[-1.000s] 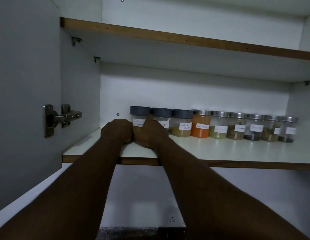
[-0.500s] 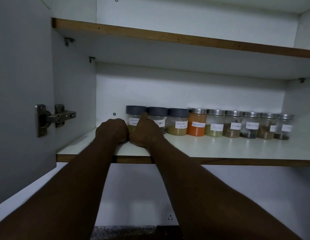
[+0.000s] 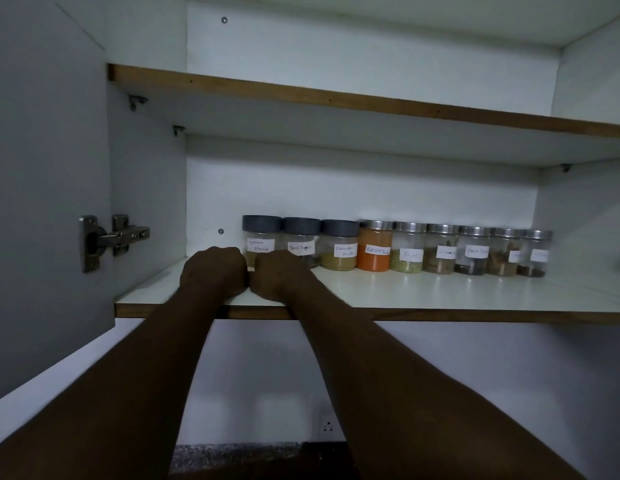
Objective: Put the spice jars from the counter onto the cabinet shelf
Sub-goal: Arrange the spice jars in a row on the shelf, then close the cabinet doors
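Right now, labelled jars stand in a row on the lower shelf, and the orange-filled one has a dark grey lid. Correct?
No. The head view shows the orange-filled jar with a shiny metal lid; dark grey lids top the three jars left of it. The rest holds.

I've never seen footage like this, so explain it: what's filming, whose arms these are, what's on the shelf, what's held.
No machine here: a person wears a camera on the head, looking forward at their own arms; that is the only view. The left hand and right hand rest side by side on the lower cabinet shelf, backs toward the camera, fingers hidden, so a grip cannot be confirmed. Behind them stands a row of nine labelled spice jars, beginning with the Garam Masala jar and the Black Pepper jar.
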A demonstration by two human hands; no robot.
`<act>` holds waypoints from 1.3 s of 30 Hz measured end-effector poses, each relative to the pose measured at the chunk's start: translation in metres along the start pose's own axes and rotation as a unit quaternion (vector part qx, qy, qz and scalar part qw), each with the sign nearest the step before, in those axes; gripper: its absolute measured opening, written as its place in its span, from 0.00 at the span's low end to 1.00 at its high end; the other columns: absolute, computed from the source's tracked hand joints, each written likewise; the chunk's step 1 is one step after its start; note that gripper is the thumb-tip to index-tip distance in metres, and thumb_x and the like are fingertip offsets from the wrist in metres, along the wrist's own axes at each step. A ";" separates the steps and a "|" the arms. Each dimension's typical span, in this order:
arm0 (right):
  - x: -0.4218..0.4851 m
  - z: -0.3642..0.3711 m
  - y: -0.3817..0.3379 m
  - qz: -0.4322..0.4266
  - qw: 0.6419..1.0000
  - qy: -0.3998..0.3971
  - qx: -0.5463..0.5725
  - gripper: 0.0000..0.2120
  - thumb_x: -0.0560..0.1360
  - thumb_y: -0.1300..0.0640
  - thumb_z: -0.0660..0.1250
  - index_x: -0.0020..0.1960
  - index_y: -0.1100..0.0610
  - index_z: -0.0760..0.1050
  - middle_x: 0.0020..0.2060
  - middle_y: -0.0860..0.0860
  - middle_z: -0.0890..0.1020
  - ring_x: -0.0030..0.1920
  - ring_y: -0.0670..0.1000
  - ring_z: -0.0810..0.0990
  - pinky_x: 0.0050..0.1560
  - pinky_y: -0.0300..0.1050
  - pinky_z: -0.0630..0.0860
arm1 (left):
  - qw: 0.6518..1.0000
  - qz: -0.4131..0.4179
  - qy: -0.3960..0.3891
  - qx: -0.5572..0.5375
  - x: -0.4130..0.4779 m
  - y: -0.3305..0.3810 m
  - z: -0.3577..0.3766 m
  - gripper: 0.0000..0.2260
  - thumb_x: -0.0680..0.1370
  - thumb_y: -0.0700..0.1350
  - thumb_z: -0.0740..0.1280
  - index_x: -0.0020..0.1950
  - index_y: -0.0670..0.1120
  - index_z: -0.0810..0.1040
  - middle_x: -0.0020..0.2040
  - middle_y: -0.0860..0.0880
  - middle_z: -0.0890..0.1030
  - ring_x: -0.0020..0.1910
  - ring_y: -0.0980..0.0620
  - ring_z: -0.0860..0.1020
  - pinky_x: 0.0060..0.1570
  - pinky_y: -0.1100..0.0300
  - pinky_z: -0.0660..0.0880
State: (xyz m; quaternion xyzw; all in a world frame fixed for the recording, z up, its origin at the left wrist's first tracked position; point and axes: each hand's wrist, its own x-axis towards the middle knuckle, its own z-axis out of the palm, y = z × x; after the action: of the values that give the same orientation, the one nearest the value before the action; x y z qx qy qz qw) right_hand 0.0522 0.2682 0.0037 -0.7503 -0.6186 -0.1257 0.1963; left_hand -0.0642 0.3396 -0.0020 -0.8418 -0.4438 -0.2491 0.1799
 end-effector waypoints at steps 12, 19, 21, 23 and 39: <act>-0.110 -0.027 -0.006 -0.044 0.993 0.003 -0.110 0.19 0.85 0.44 0.48 0.66 0.48 0.72 0.62 0.52 0.79 0.62 0.57 0.78 0.58 0.59 0.74 | 0.987 0.110 0.048 0.110 -0.088 0.019 -0.049 0.12 0.83 0.46 0.55 0.59 0.47 0.78 0.53 0.49 0.82 0.51 0.46 0.81 0.55 0.51 0.68; -0.170 -0.030 -0.017 -0.028 0.997 -0.001 -0.077 0.40 0.78 0.33 0.62 0.81 0.54 0.57 0.81 0.52 0.60 0.80 0.55 0.57 0.78 0.57 0.56 | 0.998 0.055 0.026 0.003 -0.139 0.035 -0.064 0.15 0.83 0.50 0.59 0.64 0.49 0.80 0.57 0.49 0.82 0.55 0.45 0.80 0.56 0.51 0.70; -0.186 -0.035 -0.023 -0.010 0.996 -0.053 -0.064 0.43 0.75 0.34 0.68 0.81 0.50 0.57 0.81 0.51 0.58 0.80 0.55 0.57 0.77 0.58 0.60 | 0.984 -0.026 -0.006 -0.177 -0.158 0.040 -0.070 0.17 0.83 0.55 0.60 0.68 0.51 0.78 0.64 0.48 0.81 0.64 0.45 0.77 0.60 0.51 0.74; -0.208 -0.046 -0.036 -0.020 0.995 -0.066 -0.077 0.38 0.74 0.35 0.69 0.78 0.49 0.63 0.75 0.53 0.71 0.73 0.56 0.70 0.70 0.58 0.70 | 0.963 -0.054 -0.049 -0.259 -0.193 0.042 -0.080 0.23 0.82 0.58 0.61 0.74 0.51 0.72 0.68 0.46 0.79 0.66 0.45 0.77 0.61 0.52 0.74; -0.403 -0.129 -0.217 -0.430 0.900 0.065 -0.007 0.16 0.68 0.57 0.67 0.55 0.49 0.73 0.49 0.47 0.79 0.52 0.54 0.76 0.40 0.46 0.65 | 0.874 -0.421 0.172 -0.170 -0.487 0.019 -0.259 0.09 0.76 0.54 0.59 0.40 0.51 0.70 0.40 0.50 0.81 0.40 0.46 0.78 0.37 0.55 0.71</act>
State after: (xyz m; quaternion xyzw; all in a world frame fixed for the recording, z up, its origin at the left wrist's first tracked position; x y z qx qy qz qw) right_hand -0.2344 -0.1100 -0.0249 -0.4025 -0.8663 -0.2504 0.1577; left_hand -0.3500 -0.1271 -0.0755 -0.5367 -0.6692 -0.5137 -0.0144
